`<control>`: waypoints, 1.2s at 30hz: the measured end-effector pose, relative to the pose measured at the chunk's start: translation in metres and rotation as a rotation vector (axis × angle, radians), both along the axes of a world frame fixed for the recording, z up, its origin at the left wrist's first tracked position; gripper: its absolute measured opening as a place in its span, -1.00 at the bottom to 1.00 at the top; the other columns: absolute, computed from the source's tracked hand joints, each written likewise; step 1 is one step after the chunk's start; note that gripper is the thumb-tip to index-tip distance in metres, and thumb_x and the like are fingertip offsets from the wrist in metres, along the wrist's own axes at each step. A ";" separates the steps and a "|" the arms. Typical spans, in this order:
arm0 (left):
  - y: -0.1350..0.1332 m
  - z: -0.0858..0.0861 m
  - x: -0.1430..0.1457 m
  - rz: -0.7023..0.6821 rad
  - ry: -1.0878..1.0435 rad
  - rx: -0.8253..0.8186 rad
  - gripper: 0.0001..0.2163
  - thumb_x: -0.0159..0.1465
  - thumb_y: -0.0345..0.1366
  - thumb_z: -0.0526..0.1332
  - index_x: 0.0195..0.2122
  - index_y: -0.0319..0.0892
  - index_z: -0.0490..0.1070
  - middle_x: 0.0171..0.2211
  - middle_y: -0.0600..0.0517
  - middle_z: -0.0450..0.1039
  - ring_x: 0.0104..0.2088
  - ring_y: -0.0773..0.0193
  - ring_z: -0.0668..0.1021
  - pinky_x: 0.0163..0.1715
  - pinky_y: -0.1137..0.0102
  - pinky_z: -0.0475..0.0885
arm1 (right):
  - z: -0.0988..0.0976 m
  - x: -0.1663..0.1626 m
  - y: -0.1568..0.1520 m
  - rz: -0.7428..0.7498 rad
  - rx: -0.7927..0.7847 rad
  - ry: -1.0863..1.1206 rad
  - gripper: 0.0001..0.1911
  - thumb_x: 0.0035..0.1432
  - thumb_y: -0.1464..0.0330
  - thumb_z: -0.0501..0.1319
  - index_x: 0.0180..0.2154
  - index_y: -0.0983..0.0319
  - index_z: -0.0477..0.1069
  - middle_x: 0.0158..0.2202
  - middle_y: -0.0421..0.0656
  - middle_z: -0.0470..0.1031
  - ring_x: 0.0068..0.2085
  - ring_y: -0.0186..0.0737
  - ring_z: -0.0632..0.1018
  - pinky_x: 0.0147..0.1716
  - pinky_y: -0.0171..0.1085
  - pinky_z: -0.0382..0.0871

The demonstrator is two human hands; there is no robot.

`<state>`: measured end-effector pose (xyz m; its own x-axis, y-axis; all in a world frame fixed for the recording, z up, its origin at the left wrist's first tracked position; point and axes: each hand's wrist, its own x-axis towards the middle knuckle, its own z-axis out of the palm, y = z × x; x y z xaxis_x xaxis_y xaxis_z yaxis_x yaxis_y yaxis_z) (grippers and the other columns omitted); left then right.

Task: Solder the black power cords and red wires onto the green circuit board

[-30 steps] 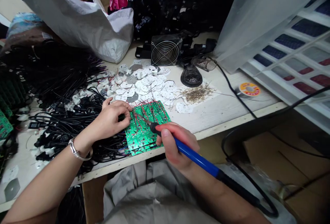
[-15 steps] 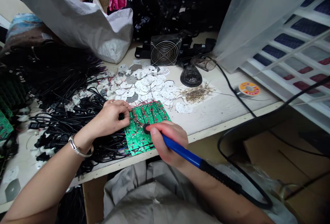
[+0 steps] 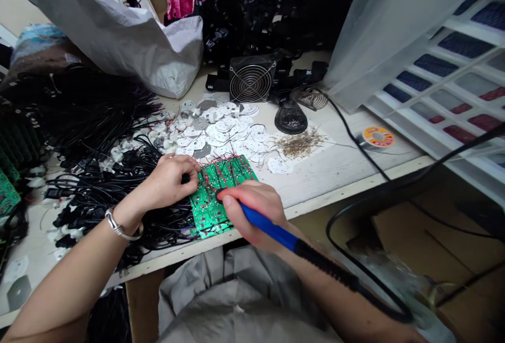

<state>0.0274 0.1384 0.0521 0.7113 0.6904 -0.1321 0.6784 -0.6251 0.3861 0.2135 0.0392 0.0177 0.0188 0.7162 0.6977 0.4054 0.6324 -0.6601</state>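
Observation:
A green circuit board (image 3: 211, 214) lies at the table's front edge, with thin red and black wires (image 3: 224, 167) across its upper half. My right hand (image 3: 256, 209) grips a soldering iron (image 3: 270, 227) by its blue handle. Its tip points left and down over the board's upper left part; whether it touches the board I cannot tell. My left hand (image 3: 173, 177) is pinched at the board's upper left corner, close to red wire ends. What lies between those fingertips is too small to make out. A silver bracelet (image 3: 122, 227) circles the left wrist.
Black cables (image 3: 158, 195) are heaped left of the board. White discs (image 3: 229, 127) lie behind it, near a fan (image 3: 251, 82) and a soldering iron stand (image 3: 291, 117). A solder spool (image 3: 376, 138) sits right, beside plastic crates (image 3: 426, 90). The iron's cord (image 3: 355, 153) loops over the right edge.
My right hand and the soldering iron have shifted slightly left over the board. My left hand stays almost where it was.

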 end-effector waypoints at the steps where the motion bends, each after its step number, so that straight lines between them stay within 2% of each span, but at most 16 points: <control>1: 0.000 0.000 0.000 -0.001 0.002 -0.001 -0.87 0.15 -0.34 0.13 -0.52 -0.19 0.39 -0.19 -0.02 0.51 -0.14 0.21 0.51 -0.01 0.24 0.34 | 0.000 0.001 -0.002 -0.030 -0.035 0.054 -0.87 0.17 0.49 0.13 -0.39 0.26 0.43 -0.55 -0.22 0.55 -0.56 -0.39 0.50 -0.52 -0.36 0.37; 5: 0.001 0.000 -0.001 -0.001 0.005 0.000 -0.87 0.15 -0.34 0.13 -0.52 -0.19 0.38 -0.20 -0.01 0.51 -0.15 0.22 0.51 0.00 0.24 0.33 | -0.003 0.005 -0.012 -0.155 -0.167 0.240 -0.87 0.20 0.43 0.12 -0.33 0.22 0.45 -0.48 -0.22 0.57 -0.52 -0.36 0.54 -0.54 -0.35 0.41; 10: 0.000 0.000 0.000 0.004 0.009 -0.006 -0.86 0.15 -0.33 0.13 -0.52 -0.19 0.39 -0.21 -0.01 0.51 -0.15 0.22 0.52 0.03 0.20 0.32 | -0.021 0.005 -0.014 -0.239 -0.202 0.335 -0.87 0.22 0.37 0.13 -0.29 0.19 0.46 -0.49 -0.23 0.53 -0.50 -0.32 0.55 -0.46 -0.30 0.47; 14: -0.001 0.001 0.001 0.014 0.013 -0.011 -0.86 0.16 -0.32 0.12 -0.52 -0.18 0.38 -0.21 0.00 0.52 -0.14 0.21 0.52 0.11 0.10 0.24 | -0.042 0.001 -0.011 -0.279 -0.131 0.363 -0.86 0.22 0.39 0.13 -0.22 0.19 0.45 -0.49 -0.24 0.51 -0.46 -0.30 0.55 -0.37 -0.26 0.48; 19: -0.003 0.004 0.002 0.049 0.050 -0.032 -0.85 0.15 -0.30 0.12 -0.52 -0.18 0.39 -0.18 0.00 0.51 -0.10 0.18 0.51 0.20 -0.06 0.03 | -0.061 0.000 -0.008 -0.272 0.003 0.303 -0.81 0.20 0.44 0.12 -0.15 0.19 0.42 -0.41 -0.18 0.50 -0.38 -0.26 0.53 -0.34 -0.23 0.47; 26: -0.003 0.005 0.003 0.055 0.062 -0.035 -0.84 0.15 -0.26 0.11 -0.51 -0.17 0.38 -0.21 0.03 0.52 -0.10 0.22 0.50 0.23 -0.05 -0.09 | -0.067 0.001 -0.007 -0.267 0.062 0.243 -0.75 0.19 0.46 0.12 -0.09 0.17 0.40 -0.44 -0.18 0.48 -0.37 -0.22 0.51 -0.37 -0.20 0.47; 36: -0.005 0.004 0.001 0.059 0.044 -0.031 -0.85 0.16 -0.25 0.12 -0.48 -0.17 0.40 -0.17 0.01 0.50 -0.09 0.20 0.50 0.22 -0.06 -0.05 | -0.069 0.000 -0.006 -0.271 0.092 0.238 -0.75 0.18 0.47 0.12 -0.09 0.19 0.40 -0.44 -0.17 0.48 -0.37 -0.22 0.52 -0.40 -0.21 0.47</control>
